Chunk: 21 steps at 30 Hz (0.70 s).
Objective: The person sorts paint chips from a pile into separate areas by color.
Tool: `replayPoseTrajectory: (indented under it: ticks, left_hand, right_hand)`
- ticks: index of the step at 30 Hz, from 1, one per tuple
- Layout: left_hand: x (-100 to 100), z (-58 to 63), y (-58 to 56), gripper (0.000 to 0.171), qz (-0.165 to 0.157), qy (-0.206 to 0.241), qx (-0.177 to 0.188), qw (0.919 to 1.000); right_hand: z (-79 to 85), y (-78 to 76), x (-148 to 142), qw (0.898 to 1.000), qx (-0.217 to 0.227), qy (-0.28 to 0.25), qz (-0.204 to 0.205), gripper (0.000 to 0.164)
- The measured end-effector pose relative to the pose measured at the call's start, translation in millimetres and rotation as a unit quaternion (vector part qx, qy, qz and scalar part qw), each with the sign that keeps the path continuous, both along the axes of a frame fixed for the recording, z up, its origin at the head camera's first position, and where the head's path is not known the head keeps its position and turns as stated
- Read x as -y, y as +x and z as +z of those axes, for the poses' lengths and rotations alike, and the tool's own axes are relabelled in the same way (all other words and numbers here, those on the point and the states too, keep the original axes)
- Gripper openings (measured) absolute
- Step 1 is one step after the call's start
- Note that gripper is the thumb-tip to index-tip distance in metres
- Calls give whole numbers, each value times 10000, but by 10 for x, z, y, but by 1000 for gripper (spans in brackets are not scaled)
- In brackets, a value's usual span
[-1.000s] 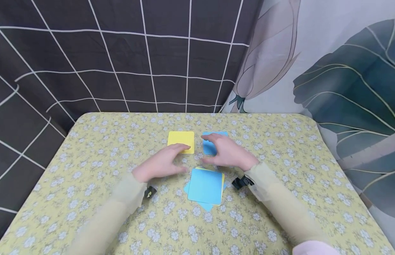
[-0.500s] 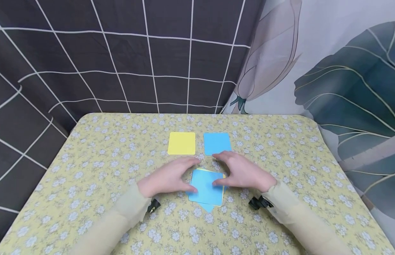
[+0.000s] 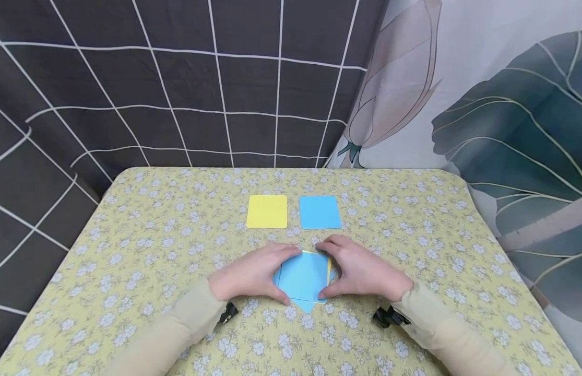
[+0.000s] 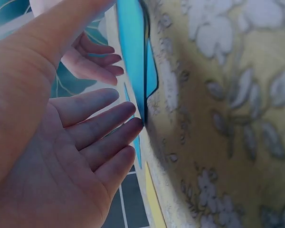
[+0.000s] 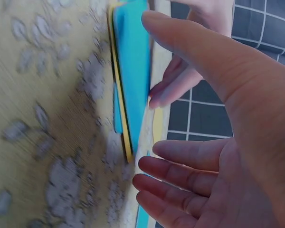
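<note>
A loose stack of square cards (image 3: 302,277), a blue one on top with yellow and blue corners jutting out beneath, lies near the middle of the table. My left hand (image 3: 255,274) is at the stack's left side, thumb by the near corner and fingertips by the far edge. From the right, my right hand (image 3: 366,269) reaches to the opposite side, its thumb overlapping the top card in the head view. Both wrist views show extended, slightly bent fingers (image 4: 107,128) alongside the cards (image 5: 133,71), not curled round them.
Beyond the stack, a single yellow card (image 3: 267,211) and a single blue card (image 3: 320,212) lie flat side by side. A flowered yellow cloth (image 3: 145,250) covers the table. Dark gridded fabric (image 3: 178,78) hangs behind, with a leaf-patterned curtain (image 3: 507,130) at right.
Both hands have come back toward the body from the two single cards to the sides of the stack. Those two cards, partly covered before, now show whole.
</note>
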<state>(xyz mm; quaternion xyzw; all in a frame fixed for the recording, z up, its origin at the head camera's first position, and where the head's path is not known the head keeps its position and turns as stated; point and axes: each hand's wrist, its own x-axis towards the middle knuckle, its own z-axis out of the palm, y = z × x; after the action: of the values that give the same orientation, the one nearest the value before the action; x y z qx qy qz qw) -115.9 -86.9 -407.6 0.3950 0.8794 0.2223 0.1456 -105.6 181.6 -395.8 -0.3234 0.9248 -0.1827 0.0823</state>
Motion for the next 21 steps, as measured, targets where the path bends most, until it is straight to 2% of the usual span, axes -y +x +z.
replayPoseTrajectory:
  ticks: [7,21]
  left_hand:
    - [-11,-12,15,100,-16,-26,39,10000]
    - [-8,7,16,96,-31,138,102,9998]
  right_hand:
    - [-79,71,12,9997,-226,24,52,107]
    - [-125,86,31,9996,-229,-39,129,103]
